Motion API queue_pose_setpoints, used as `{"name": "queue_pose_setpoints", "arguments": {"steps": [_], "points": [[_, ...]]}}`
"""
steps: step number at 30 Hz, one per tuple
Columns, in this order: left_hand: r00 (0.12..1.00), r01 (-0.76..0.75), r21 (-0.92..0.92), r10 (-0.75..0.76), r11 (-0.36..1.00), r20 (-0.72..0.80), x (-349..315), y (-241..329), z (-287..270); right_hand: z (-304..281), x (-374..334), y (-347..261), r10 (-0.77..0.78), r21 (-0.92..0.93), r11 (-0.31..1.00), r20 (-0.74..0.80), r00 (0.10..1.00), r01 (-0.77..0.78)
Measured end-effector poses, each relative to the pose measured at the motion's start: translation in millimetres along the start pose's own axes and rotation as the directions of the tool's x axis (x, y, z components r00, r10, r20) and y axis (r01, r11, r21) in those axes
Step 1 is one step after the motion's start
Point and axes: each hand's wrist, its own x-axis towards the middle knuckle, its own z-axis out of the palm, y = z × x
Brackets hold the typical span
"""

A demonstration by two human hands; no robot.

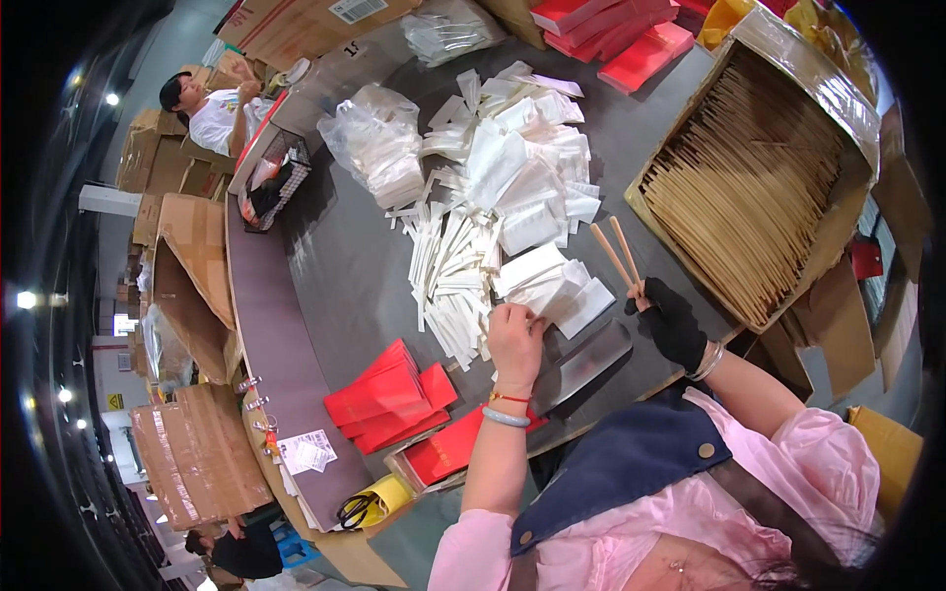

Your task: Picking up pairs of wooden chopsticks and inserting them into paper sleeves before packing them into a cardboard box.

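Note:
My right hand, in a black glove with bare fingertips, is closed around two slim wooden sticks that point up and away in a narrow V. Bare, with a red cord and a pale bangle at the wrist, my left hand bends its fingers against the near edge of a small stack of white paper packets and seems to pinch one. Just left of that stack lies a pile of narrow white paper strips. A clear plastic sleeve lies between my hands.
Farther back more white packets are heaped beside a clear plastic bag. A carton full of wooden sticks stands at right. Red envelopes lie front left, near black scissors. Two other people are in the background at left.

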Motion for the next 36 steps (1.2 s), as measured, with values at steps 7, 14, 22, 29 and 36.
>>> {"name": "queue_pose_setpoints", "arguments": {"steps": [7,14,22,29,36], "points": [[0.830,0.481,-0.376,-0.274,0.792,0.486,-17.3,37.4,-62.5,-33.2,8.3,-10.0,-0.215,-0.341,0.909,0.115,0.970,0.242],[0.979,0.172,-0.038,-0.167,0.984,0.115,-74.4,26.8,-68.5,-28.3,14.5,-16.9,-0.068,-0.598,0.682,0.522,0.850,0.422],[0.965,0.097,0.038,-0.103,0.995,0.241,-86.7,33.9,-55.1,21.7,11.0,11.3,-0.173,-0.515,0.632,0.634,0.753,0.579],[0.969,0.043,0.006,-0.043,0.999,0.243,-83.6,33.2,-42.2,77.5,-11.6,12.8,-0.109,-0.295,0.917,0.465,0.878,0.270],[0.783,-0.123,0.049,0.067,0.991,0.619,-60.5,34.3,-74.4,57.0,9.9,-32.8,-0.195,-0.608,0.435,0.656,0.729,0.664]]}}
